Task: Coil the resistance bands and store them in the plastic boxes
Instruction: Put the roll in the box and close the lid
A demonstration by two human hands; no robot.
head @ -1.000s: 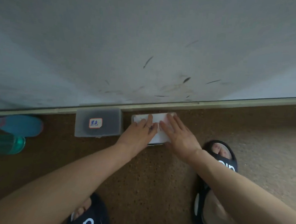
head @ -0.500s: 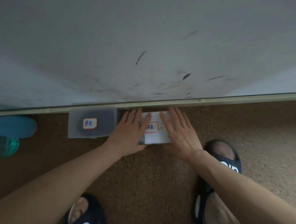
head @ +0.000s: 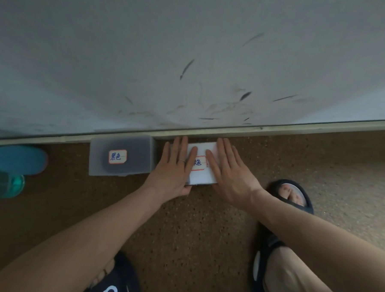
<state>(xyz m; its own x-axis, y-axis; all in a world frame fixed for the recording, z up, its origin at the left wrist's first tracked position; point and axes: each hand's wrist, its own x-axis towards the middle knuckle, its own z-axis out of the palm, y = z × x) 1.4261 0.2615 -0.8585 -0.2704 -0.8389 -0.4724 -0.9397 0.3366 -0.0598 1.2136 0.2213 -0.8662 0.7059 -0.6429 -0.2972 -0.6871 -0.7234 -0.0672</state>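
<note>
Down on the speckled brown floor (head: 194,224), we press both hands flat on the lid of the white plastic box (head: 202,172), which sits against the pale baseboard (head: 299,127) at the foot of the scuffed grey wall (head: 191,56). Our left hand (head: 174,169) covers the box's left part, fingers straight and close together, pointing toward the wall, with a thin ring (head: 182,161) on one finger and the thumb tucked at the box's near edge. Our right hand (head: 230,177) lies over the right part, fingers straight and slightly spread. Between our hands shows a red-bordered label (head: 200,163) with blue handwriting, partly hidden.

Just to the left, almost touching, sits the frosted grey plastic box (head: 122,155), lid closed, something dark inside, its own label (head: 118,156) on top. We cannot tell what the white box holds. Farther left lie a blue oval object (head: 17,159) and a teal bottle (head: 4,185). Our feet wear dark slides: the right one (head: 293,207) near the right wrist, the left one (head: 113,280) at the bottom edge.
</note>
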